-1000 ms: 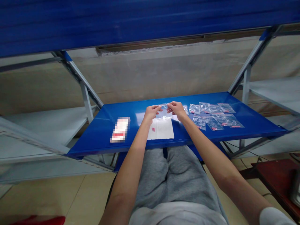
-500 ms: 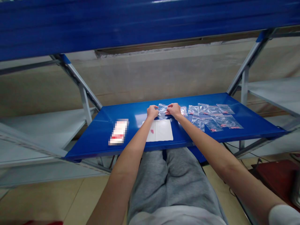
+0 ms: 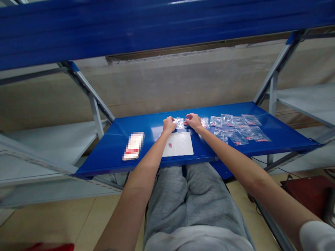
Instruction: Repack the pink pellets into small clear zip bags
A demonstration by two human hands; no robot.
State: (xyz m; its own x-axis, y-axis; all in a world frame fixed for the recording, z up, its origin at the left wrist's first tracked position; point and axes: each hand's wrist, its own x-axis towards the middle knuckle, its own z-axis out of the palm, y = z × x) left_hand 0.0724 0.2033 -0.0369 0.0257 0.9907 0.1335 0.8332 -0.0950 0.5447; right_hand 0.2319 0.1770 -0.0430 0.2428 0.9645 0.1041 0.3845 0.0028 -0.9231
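Observation:
A small clear zip bag (image 3: 179,123) lies between my two hands beyond a white sheet. My left hand (image 3: 169,124) is closed, thumb and fingers pinching the bag's left edge. Just off the right edge of the bag is my right hand (image 3: 193,121), its fingers bent and apart with nothing visible in them. Nearer to me, the white sheet (image 3: 181,146) bears a small cluster of pink pieces (image 3: 170,145). Another clear bag (image 3: 205,122) with reddish contents lies partly behind my right hand.
Several clear bags (image 3: 237,136) with small red pieces are spread over the right side of the blue table (image 3: 110,155). A flat, pixelated pale item (image 3: 134,145) lies at the left. A blue shelf (image 3: 157,28) overhangs the table, and slanted metal posts (image 3: 270,76) flank it.
The bag between my hands now lies flatter. My right hand's fingers have parted from it and shifted slightly, while my left hand stays at its left edge.

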